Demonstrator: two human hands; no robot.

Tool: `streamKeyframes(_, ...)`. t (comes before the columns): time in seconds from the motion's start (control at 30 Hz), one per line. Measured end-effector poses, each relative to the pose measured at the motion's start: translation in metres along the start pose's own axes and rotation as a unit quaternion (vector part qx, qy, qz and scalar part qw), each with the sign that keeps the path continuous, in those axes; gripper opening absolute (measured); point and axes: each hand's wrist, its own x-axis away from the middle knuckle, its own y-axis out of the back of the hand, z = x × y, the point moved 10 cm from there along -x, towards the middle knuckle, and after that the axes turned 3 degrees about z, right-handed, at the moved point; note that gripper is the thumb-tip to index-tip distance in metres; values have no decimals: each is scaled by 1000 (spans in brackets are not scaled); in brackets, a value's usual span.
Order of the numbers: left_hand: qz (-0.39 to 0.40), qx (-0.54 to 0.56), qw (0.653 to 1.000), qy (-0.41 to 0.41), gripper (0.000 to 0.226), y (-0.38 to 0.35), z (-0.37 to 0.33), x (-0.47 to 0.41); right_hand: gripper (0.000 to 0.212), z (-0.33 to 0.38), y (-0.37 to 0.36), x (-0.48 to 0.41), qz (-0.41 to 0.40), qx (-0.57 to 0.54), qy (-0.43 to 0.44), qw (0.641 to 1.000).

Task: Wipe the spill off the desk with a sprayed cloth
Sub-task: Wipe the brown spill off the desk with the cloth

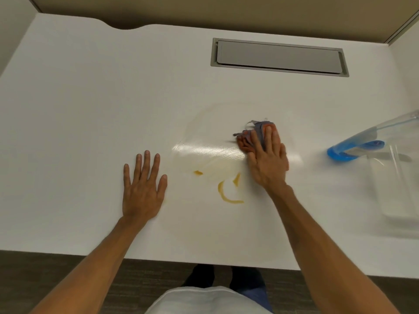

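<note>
An orange-yellow spill lies in curved streaks on the white desk, with a small orange drop to its left and a wet, shiny smear above. My right hand presses flat on a crumpled grey and orange cloth at the right end of the smear. My left hand rests flat on the desk, fingers spread, left of the spill and holding nothing.
A clear spray bottle with a blue part lies at the right, beside a clear plastic container. A grey cable hatch is set into the desk's back. The desk's front edge runs just above my feet.
</note>
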Motion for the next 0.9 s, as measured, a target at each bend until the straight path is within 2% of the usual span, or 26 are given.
streamKeyframes(0.23,-2,-10,1000,-5,64,-1,3,0,63,144,-39,55,34,-15,200,979)
streamKeyframes(0.33,-5,7,1000,-9,62,0,4,-1,62,149,-49,97,41,-4,265,963)
streamKeyframes(0.43,-2,22,1000,-8,62,0,3,0,61,122,-49,135,25,8,286,958)
streamKeyframes(0.6,22,92,995,-23,64,1,8,0,70,37,-35,153,9,19,228,973)
streamKeyframes(0.73,16,58,998,-27,65,-2,33,9,64,-25,-16,115,18,49,136,989)
streamKeyframes(0.9,22,41,999,-12,64,-9,45,14,65,-31,-8,46,34,11,38,999)
